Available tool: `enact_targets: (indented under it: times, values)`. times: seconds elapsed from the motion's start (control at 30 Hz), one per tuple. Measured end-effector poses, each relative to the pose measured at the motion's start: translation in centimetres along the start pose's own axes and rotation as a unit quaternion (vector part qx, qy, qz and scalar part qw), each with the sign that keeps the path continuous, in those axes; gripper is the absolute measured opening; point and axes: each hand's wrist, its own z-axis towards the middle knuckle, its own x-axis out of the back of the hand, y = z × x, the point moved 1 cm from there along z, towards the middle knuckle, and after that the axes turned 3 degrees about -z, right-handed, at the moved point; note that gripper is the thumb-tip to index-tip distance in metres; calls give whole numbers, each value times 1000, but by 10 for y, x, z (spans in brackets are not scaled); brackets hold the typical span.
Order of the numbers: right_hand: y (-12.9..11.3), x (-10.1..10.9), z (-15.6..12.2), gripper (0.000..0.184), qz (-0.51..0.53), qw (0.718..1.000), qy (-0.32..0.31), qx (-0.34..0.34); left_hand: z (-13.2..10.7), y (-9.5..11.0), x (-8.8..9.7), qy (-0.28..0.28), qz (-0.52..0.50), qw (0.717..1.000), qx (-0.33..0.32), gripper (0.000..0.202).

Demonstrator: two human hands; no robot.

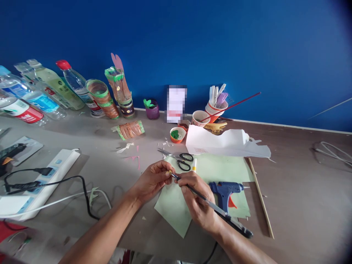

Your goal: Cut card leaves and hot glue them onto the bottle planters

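Observation:
My right hand (196, 200) grips a long black pen (217, 209) like a writing tool, its tip pointing up-left. My left hand (154, 179) pinches a tiny yellowish piece (170, 171) at the pen's tip; what the piece is I cannot make out. Both hands hover over a pale green paper sheet (220, 170) on the table. A blue glue gun (224, 191) lies on the sheet just right of my right hand. Black-handled scissors (181, 161) lie just beyond my fingers.
Plastic bottles (41, 95) and decorated cut bottles (118, 90) line the blue wall. A white power strip (41, 183) with black cables sits left. White paper (222, 143), paint cups (177, 134), a cup of pens (216, 106) and a wooden stick (261, 198) lie behind and right.

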Motion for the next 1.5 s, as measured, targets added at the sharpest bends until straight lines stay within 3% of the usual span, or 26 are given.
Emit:
enact_targets:
  times: [0.8,1.13,1.23,1.33,1.5]
  values:
    - [-3,1,2,17,-17,1000,7,-8,0,1,0,-4,-8,1000,2,23]
    - [3,-1,-5,27,-13,996,70,-47,1,4,-1,-7,-48,999,2,23]
    - [8,-3,-4,25,-35,997,46,-48,1,3,0,-9,-54,999,4,22]
    - [14,-3,-1,28,-135,991,-2,-14,0,5,2,-15,-57,998,-13,20]
    - [20,-3,-1,34,-293,948,-113,41,0,15,8,-1,-70,995,-69,17]
